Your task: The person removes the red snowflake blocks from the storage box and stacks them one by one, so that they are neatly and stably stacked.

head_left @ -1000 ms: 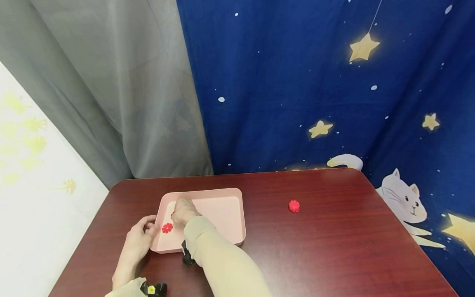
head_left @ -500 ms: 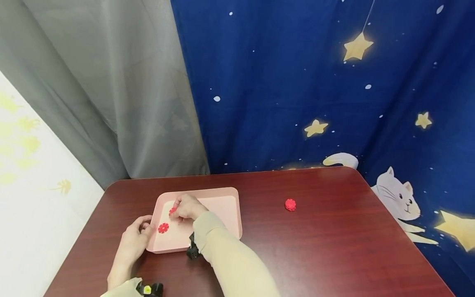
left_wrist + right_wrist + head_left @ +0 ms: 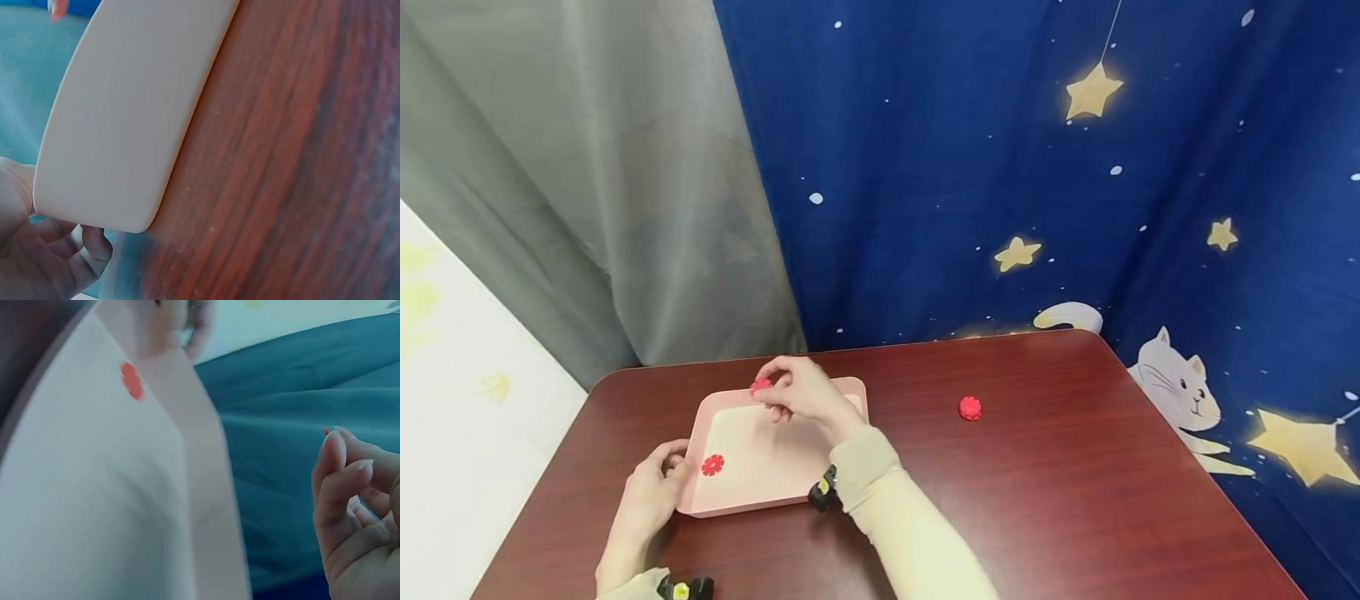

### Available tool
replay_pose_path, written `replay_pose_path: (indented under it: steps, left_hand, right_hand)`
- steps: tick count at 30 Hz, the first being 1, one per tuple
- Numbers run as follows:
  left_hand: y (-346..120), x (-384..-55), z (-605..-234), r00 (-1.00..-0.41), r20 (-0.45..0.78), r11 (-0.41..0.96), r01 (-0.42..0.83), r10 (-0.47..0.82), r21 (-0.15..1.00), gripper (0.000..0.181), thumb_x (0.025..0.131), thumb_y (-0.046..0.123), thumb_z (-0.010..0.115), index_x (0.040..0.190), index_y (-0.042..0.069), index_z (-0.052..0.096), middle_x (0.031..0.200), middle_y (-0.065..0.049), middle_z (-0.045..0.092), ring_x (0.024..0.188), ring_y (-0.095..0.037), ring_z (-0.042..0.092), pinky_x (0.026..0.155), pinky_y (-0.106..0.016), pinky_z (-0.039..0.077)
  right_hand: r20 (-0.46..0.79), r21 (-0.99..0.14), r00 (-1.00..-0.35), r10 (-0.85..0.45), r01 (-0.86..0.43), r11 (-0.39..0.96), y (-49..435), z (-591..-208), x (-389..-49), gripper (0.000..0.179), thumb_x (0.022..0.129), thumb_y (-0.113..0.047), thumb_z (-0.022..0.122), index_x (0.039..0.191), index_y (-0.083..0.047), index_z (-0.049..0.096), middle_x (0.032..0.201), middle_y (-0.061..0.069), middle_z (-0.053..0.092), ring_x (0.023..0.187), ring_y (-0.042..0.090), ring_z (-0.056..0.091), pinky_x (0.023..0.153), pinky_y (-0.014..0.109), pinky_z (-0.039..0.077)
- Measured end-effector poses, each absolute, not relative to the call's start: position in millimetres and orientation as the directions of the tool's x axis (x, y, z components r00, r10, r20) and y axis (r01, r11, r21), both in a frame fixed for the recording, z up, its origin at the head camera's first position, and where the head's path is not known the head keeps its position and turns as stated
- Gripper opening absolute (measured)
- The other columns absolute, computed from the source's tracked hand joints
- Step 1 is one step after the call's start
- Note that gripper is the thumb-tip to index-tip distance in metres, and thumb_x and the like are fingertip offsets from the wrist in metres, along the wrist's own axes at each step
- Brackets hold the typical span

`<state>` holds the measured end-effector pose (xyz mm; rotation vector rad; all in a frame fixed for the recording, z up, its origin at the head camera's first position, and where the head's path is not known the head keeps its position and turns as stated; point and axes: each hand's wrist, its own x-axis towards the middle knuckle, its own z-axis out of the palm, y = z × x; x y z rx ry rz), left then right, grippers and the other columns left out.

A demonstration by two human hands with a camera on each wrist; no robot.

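Note:
A shallow pink tray [image 3: 760, 503] stands at the left of the table. Above its far rim, my right hand [image 3: 805, 392] pinches a red snowflake disc [image 3: 760, 387] between thumb and fingertips. In the right wrist view only a sliver of that disc shows beyond the fingertips. A second red snowflake disc [image 3: 712, 465] lies flat on the tray floor near the left side. My left hand [image 3: 651, 496] grips the tray's left edge, and some of its fingers are curled outside the wall in the left wrist view. Part of the left thumb is hidden there.
On the dark red wooden table [image 3: 1075, 467], a small red piece [image 3: 970, 407], seemingly stacked snowflake discs, lies to the right of the tray. Grey and blue star-printed curtains [image 3: 925, 167] hang behind the table's far edge.
The right hand has lifted one red disc off the tray floor and carried it up toward the far rim. The left hand stays at the tray's edge. The head view has shifted slightly right.

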<state>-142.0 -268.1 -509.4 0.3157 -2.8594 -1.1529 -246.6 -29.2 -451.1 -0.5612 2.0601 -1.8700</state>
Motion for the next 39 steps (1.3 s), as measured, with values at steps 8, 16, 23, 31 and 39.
replay_pose_path:
  steps: [8, 16, 23, 31, 39]
  left_hand:
    - [-261.2, -149.6, -506.8, -0.98, -0.025, 0.698, -0.16, -0.199, 0.698, 0.037, 0.1, 0.021, 0.052, 0.131, 0.0, 0.052, 0.097, -0.011, 0.057, 0.08, -0.021, 0.05, 0.065, -0.028, 0.039]
    - [-260.2, -152.1, -503.6, -0.98, -0.03, 0.701, -0.16, -0.194, 0.695, 0.039, 0.101, 0.022, 0.051, 0.132, 0.0, 0.052, 0.099, -0.012, 0.056, 0.084, -0.022, 0.05, 0.066, -0.029, 0.04]
    - [-268.4, -145.2, -506.5, -0.976, -0.023, 0.717, -0.174, -0.216, 0.675, 0.039, 0.1, 0.026, 0.052, 0.131, 0.002, 0.054, 0.098, -0.01, 0.058, 0.082, -0.019, 0.05, 0.065, -0.028, 0.039]
    - [-266.9, -145.5, -510.3, -0.981, -0.03, 0.726, -0.16, -0.189, 0.669, 0.04, 0.101, 0.026, 0.052, 0.131, 0.001, 0.053, 0.099, -0.01, 0.059, 0.082, -0.02, 0.051, 0.066, -0.029, 0.04]
    - [-270.3, -144.1, -509.5, -0.979, -0.024, 0.732, -0.167, -0.202, 0.661, 0.038, 0.1, 0.024, 0.053, 0.129, 0.0, 0.054, 0.096, -0.009, 0.058, 0.083, -0.021, 0.051, 0.067, -0.03, 0.038]
  right_hand:
    - [0.15, -0.984, -0.884, -0.443, -0.177, 0.018, 41.7, -437.9, -235.6, 0.023, 0.087, -0.006, 0.073, 0.107, -0.005, 0.063, 0.071, 0.012, 0.066, 0.052, 0.029, 0.06, 0.045, 0.029, 0.047]
    - [0.17, -0.985, -0.924, -0.343, -0.174, -0.019, 109.0, -449.5, -223.7, 0.027, 0.088, -0.008, 0.073, 0.111, 0.0, 0.062, 0.073, 0.017, 0.066, 0.052, 0.026, 0.061, 0.046, 0.028, 0.047]
    - [0.213, -0.976, -0.957, -0.198, -0.198, -0.091, 156.0, -461.2, -223.1, 0.03, 0.092, -0.004, 0.067, 0.118, 0.008, 0.059, 0.087, 0.018, 0.069, 0.054, 0.021, 0.064, 0.047, 0.026, 0.05]
    - [0.141, -0.989, -0.989, 0.052, -0.143, -0.04, 196.4, -475.4, -217.6, 0.019, 0.096, 0.001, 0.058, 0.113, 0.008, 0.062, 0.08, 0.016, 0.066, 0.048, 0.018, 0.062, 0.042, 0.02, 0.043]
    - [0.015, -0.997, -0.981, 0.191, -0.001, 0.072, 220.1, -490.6, -220.6, 0.017, 0.098, -0.003, 0.057, 0.108, 0.009, 0.061, 0.068, 0.018, 0.06, 0.044, 0.015, 0.056, 0.042, 0.019, 0.041]
